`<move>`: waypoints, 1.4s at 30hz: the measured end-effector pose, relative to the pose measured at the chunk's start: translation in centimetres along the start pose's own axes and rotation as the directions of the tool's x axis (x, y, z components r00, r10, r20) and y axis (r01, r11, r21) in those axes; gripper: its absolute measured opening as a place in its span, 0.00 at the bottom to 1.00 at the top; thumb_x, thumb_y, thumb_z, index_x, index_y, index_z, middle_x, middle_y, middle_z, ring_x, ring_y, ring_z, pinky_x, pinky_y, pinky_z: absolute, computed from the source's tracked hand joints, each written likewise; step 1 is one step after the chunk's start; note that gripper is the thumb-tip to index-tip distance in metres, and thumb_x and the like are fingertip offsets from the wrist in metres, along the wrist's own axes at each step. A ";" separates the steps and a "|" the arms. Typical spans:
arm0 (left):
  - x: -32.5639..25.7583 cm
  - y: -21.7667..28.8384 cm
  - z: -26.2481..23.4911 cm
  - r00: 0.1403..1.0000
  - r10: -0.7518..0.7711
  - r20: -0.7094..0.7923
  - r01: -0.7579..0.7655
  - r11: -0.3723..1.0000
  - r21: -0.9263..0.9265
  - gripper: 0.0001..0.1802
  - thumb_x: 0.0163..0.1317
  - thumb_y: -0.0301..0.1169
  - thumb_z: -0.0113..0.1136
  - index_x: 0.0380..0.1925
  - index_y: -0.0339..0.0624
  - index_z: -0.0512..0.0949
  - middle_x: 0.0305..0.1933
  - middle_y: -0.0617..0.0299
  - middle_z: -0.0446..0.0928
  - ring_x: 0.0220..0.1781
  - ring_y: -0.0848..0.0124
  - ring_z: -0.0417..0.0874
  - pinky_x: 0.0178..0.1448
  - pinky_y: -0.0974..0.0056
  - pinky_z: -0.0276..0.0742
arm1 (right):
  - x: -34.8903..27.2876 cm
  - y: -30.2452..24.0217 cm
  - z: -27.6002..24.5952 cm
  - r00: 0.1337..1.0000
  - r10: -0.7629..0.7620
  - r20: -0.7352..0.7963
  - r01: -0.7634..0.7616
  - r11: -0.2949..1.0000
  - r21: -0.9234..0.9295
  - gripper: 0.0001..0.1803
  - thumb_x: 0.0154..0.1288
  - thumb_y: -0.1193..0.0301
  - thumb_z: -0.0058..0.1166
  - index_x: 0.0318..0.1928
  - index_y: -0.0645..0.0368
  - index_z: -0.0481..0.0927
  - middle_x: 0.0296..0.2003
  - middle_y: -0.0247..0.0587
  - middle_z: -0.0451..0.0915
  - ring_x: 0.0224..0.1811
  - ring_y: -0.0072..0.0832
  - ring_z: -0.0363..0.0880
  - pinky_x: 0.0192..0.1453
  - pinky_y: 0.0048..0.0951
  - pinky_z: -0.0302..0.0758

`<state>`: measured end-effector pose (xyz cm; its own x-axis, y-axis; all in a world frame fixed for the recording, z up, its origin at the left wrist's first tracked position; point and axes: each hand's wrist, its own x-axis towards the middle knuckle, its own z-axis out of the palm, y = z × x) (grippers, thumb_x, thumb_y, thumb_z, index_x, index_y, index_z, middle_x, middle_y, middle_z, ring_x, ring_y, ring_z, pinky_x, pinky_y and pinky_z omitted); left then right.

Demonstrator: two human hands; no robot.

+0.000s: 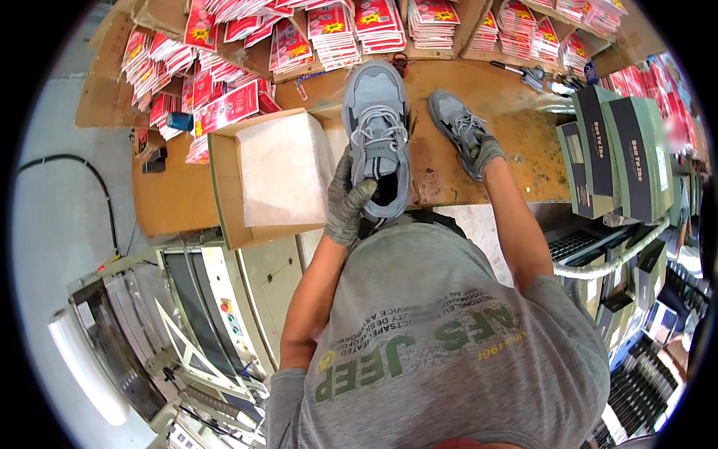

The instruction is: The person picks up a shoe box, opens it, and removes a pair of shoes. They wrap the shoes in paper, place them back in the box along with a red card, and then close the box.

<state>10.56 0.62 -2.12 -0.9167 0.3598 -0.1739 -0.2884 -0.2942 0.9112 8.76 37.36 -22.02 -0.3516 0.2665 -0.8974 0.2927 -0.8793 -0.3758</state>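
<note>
A grey lace-up sneaker (378, 142) was held over the table (531, 168), the gloved left hand (346, 202) closed around its heel end, thumb at the opening. Just to the right, the gloved right hand (488, 151) had its fingers curled into the collar of a matching sneaker (453, 127). An open shoebox (226, 187) with white tissue paper (280, 168) lay left; beyond were red printed packets (329, 34), and green shoeboxes (636, 161) stood far right.
</note>
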 end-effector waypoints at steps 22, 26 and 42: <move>1.9 -3.1 0.9 0.993 -0.119 0.026 0.121 0.981 -0.150 0.42 0.61 0.44 0.70 0.70 0.36 0.68 0.66 0.55 0.78 0.67 0.61 0.79 0.73 0.57 0.73 | -0.7 -5.7 -3.6 0.962 -0.120 0.244 0.214 -0.219 -0.952 0.27 0.55 0.57 0.67 0.52 0.61 0.87 0.50 0.55 0.87 0.54 0.44 0.86 0.59 0.38 0.80; 3.5 -4.7 0.9 0.960 -0.266 0.088 0.277 0.944 -0.179 0.40 0.61 0.39 0.68 0.71 0.35 0.67 0.67 0.56 0.76 0.66 0.60 0.79 0.73 0.54 0.73 | 0.8 -3.1 -6.8 0.902 -0.155 0.402 0.289 -0.474 -0.832 0.23 0.56 0.51 0.61 0.48 0.45 0.90 0.51 0.47 0.87 0.54 0.45 0.87 0.57 0.43 0.82; 9.6 -8.7 4.7 0.753 -0.389 0.531 0.319 0.921 0.222 0.37 0.67 0.50 0.63 0.70 0.39 0.70 0.67 0.56 0.75 0.65 0.60 0.76 0.70 0.55 0.73 | -8.9 8.8 -10.1 0.673 -0.669 -0.316 0.074 0.485 -0.871 0.41 0.52 0.65 0.70 0.69 0.50 0.74 0.59 0.40 0.84 0.59 0.39 0.84 0.60 0.41 0.81</move>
<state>5.58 10.75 -9.98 -0.4313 0.8554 -0.2870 -0.4969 0.0403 0.8669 23.47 31.20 -19.68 -0.1517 0.8922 -0.4254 0.8909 -0.0630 -0.4498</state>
